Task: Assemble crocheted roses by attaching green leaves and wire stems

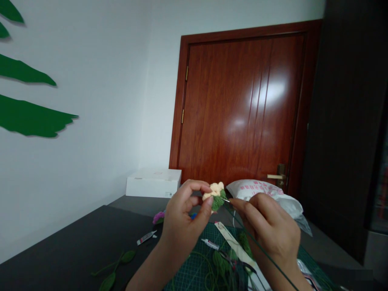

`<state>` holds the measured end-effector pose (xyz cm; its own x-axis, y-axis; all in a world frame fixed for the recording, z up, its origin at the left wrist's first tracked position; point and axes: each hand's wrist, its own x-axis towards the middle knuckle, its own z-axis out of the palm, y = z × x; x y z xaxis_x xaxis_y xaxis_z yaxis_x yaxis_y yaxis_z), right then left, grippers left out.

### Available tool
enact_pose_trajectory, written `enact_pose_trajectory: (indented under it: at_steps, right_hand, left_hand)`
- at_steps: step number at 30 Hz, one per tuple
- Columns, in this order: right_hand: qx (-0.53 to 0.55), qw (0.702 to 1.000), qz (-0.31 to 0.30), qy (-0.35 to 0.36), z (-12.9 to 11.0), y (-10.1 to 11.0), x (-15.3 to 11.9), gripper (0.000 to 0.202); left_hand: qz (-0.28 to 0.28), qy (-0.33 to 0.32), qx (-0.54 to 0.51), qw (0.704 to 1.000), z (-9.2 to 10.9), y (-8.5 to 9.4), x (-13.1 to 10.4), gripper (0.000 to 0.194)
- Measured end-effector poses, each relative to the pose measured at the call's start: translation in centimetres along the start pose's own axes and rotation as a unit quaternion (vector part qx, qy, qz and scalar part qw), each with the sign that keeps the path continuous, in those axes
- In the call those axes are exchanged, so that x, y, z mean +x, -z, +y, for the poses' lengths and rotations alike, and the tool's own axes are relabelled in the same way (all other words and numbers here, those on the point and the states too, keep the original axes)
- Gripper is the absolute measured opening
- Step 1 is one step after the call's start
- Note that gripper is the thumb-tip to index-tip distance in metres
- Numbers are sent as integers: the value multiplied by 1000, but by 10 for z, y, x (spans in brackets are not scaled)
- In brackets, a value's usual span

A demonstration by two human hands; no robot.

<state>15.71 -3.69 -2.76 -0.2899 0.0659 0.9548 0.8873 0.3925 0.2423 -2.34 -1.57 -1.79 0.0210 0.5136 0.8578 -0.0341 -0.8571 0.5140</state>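
My left hand (188, 214) pinches a small crocheted flower (217, 188) with cream petals and a green base (217, 203). My right hand (269, 222) is closed on a thin metal needle-like tool (226, 200), whose tip meets the green base. Whether the tool is a needle or a crochet hook cannot be made out. A dark green strand (266, 254) runs from near the flower down past my right wrist. Below the hands lie green crocheted leaves (221, 262) and a small glue tube (210, 244) on a green cutting mat (190, 268).
Another tube (146, 238) and a leafy green sprig (117, 262) lie on the dark table (75, 242). A purple crocheted flower (158, 218) is behind my left wrist. Scissors (253, 268) and a pale ruler-like strip (233, 238) lie below. A white box (153, 184) and plastic bag (257, 188) stand behind.
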Motion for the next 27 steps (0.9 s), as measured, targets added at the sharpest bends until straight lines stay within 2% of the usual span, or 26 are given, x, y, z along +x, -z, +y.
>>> enact_pose_trajectory:
  at_steps: [4, 9, 12, 14, 19, 22, 27]
  right_hand:
    - [23, 1000, 14, 6, 1, -3, -2, 23]
    - [65, 998, 12, -7, 0, -7, -5, 20]
    - [62, 998, 9, 4, -1, -7, -4, 20]
    - [56, 998, 13, 7, -2, -7, -4, 21]
    - [80, 997, 18, -8, -2, -8, -4, 18]
    - [118, 993, 19, -23, -1, -10, -3, 15]
    - [170, 985, 0, -41, 2, -10, -2, 16]
  left_hand:
    - [7, 7, -2, 1000, 1, -1, 0, 9]
    - [12, 47, -38, 998, 3, -3, 1, 8]
    - [15, 44, -43, 998, 2, -4, 1, 7]
    - [19, 22, -22, 999, 1, -4, 1, 7]
    - [6, -96, 99, 990, -1, 2, 3, 15]
    - [8, -125, 122, 985, 2, 4, 3, 20]
    - [24, -180, 214, 960, 8, 4, 2, 16]
